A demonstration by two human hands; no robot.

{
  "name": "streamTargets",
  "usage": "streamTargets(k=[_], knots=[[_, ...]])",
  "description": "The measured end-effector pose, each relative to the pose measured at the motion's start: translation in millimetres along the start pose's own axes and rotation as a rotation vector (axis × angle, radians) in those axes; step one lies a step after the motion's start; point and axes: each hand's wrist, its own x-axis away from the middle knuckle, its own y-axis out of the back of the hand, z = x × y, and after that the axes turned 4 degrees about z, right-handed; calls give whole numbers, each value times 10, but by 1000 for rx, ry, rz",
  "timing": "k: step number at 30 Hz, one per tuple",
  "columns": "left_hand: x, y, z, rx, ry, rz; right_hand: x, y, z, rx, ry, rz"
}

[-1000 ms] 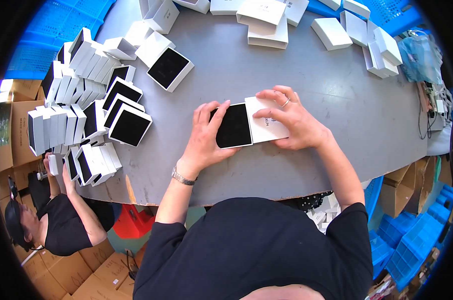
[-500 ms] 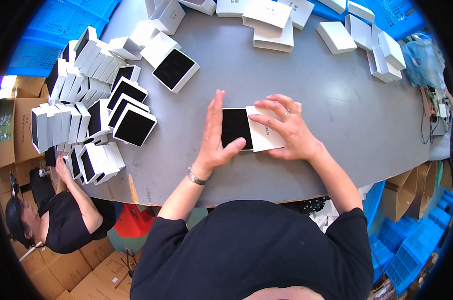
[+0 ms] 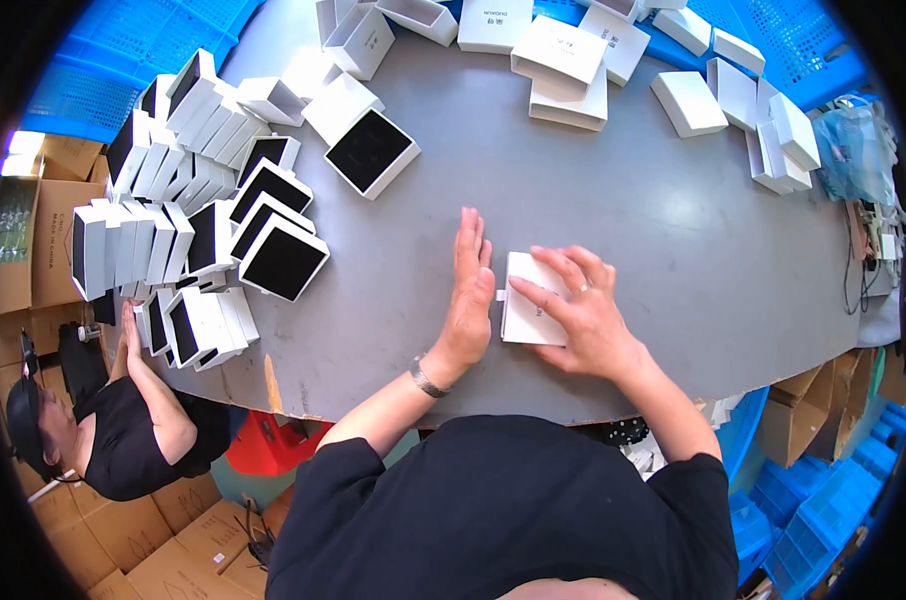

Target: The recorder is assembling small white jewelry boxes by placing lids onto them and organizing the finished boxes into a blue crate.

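Observation:
A small white drawer-style box [image 3: 523,318] lies on the grey table, its sleeve closed over the black-lined tray. A short white pull tab sticks out of its left end. My right hand [image 3: 583,315] grips the box from the right, with fingers along its far edge and top and the thumb side hidden in part. Just left of the tab stands my left hand [image 3: 468,305], upright on edge with straight fingers and holding nothing. It is slightly apart from the box.
White trays with black lining [image 3: 285,260] are stacked at the left, one tray [image 3: 371,153] lying apart. White sleeves [image 3: 563,55] lie along the far edge, more boxes [image 3: 688,103] at the far right. Blue crates [image 3: 783,45] stand behind. A co-worker [image 3: 123,420] sits at the left.
The tray has slid fully into the sleeve, hiding its black lining. My left hand has come off the tray and its thumb has lifted. My right hand stays on the box.

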Motion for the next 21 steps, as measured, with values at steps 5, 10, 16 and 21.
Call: streamTargets(k=[5, 10, 16, 21], knots=[[-129, -357, 3, 4, 5, 114, 63, 166, 96, 146, -220, -43], [-397, 447, -257, -895, -141, -42, 299, 1013, -6, 307, -398, 429], [-697, 1447, -209, -1493, 5, -270, -1021, 1076, -1044, 476, -154, -164], [-498, 812, -390, -1509, -9, -178, -1845, 777, -1614, 551, -245, -143]])
